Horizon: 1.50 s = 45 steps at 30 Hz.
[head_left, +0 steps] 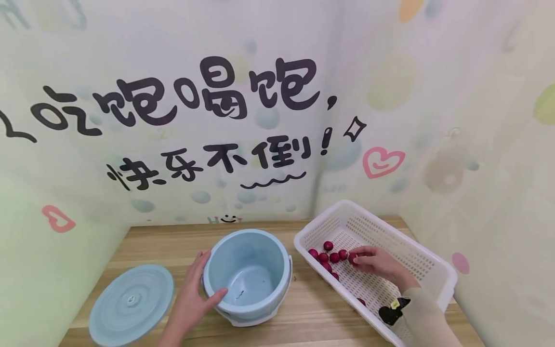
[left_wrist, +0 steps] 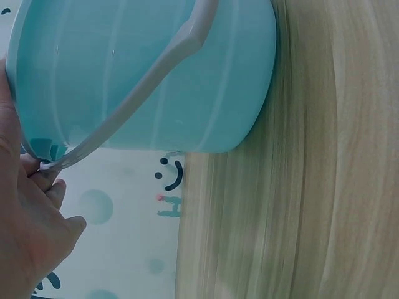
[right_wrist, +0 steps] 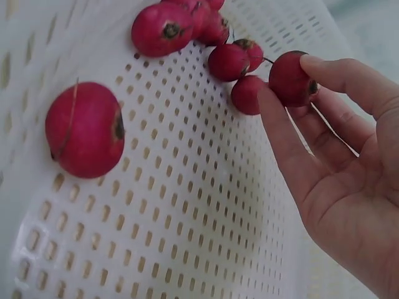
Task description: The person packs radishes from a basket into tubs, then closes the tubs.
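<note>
A light blue bucket [head_left: 243,250] stands on the table with its top uncovered. My left hand [head_left: 195,294] grips its left rim, thumb over the inner edge and fingers outside. In the left wrist view, the bucket's pale handle [left_wrist: 134,103] hangs across its side, close to the fingers. My right hand [head_left: 378,265] reaches into a white perforated basket [head_left: 416,248] and pinches one red radish [right_wrist: 290,81] between thumb and fingers. Several other radishes [head_left: 323,258] lie along the basket's left side. A single radish [right_wrist: 84,129] sits apart, nearer the basket's front.
A round blue lid [head_left: 130,303] lies on the wooden table [head_left: 182,246], left of the bucket. Printed curtain-like walls [head_left: 277,202] enclose the table at the back and both sides. A black strap with a yellow mark [head_left: 392,311] is at the right wrist.
</note>
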Each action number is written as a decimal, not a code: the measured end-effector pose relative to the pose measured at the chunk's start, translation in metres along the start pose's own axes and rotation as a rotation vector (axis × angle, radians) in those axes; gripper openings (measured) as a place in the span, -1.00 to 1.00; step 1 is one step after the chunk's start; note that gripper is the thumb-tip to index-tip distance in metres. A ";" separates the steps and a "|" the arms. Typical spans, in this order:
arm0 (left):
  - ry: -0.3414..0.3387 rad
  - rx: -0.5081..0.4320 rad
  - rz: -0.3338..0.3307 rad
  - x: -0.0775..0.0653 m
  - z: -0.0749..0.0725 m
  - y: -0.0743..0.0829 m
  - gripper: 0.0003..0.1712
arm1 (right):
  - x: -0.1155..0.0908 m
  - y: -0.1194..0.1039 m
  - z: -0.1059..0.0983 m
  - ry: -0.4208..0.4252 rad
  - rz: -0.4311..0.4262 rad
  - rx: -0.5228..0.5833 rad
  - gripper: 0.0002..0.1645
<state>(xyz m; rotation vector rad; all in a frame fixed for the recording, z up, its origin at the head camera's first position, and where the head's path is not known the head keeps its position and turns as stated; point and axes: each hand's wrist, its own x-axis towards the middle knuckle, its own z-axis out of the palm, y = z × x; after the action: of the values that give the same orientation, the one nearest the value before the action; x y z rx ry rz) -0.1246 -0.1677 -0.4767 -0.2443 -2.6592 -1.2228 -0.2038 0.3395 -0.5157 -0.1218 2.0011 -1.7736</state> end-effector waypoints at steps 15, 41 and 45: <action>-0.015 -0.014 0.000 -0.007 0.001 -0.001 0.14 | -0.005 -0.035 0.021 0.096 -0.117 -0.107 -0.47; -0.003 -0.097 -0.003 -0.007 0.015 -0.001 0.36 | 0.000 -0.102 0.100 0.093 -0.246 -0.228 -0.50; 0.035 -0.108 0.043 -0.005 0.018 -0.007 0.36 | 0.002 -0.107 0.114 0.080 -0.242 -0.231 -0.52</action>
<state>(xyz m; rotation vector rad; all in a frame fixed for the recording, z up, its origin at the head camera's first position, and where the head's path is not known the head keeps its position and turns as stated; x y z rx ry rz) -0.1237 -0.1585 -0.4943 -0.2930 -2.5483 -1.3466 -0.1859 0.2160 -0.4207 -0.3873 2.3281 -1.7035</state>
